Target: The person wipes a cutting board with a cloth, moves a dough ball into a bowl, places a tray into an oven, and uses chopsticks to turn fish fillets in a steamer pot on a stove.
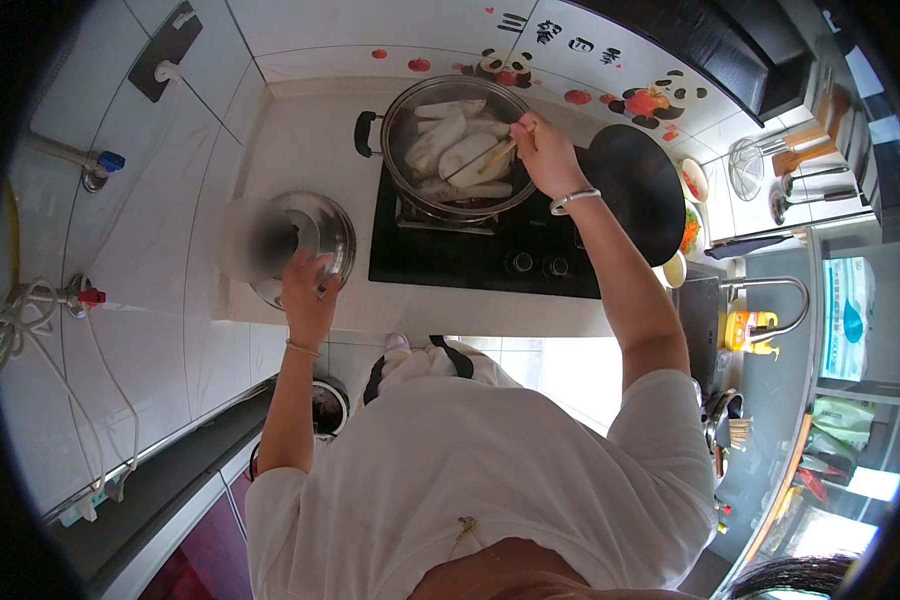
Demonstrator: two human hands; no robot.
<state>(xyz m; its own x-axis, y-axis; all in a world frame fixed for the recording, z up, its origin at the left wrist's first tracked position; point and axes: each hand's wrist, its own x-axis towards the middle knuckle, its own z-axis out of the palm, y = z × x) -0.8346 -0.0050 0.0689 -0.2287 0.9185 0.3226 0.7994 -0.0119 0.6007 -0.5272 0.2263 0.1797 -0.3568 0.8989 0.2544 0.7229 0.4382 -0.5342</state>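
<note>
My right hand reaches over the steel pot, its fingers closed on a pair of chopsticks. The chopsticks slant down into the pot among several large white pieces of food, whose kind I cannot tell. At the left end of the counter my left hand has bent fingers at a round, shiny metal pot lid. Its fingertips seem closed on the lid near the middle. A blurred patch hides the lid's left part.
The pot stands on a black gas stove with two knobs. To its right is a black wok. Bowls of cut food stand beyond it, near the sink tap. Utensils, including a whisk, hang on the right wall.
</note>
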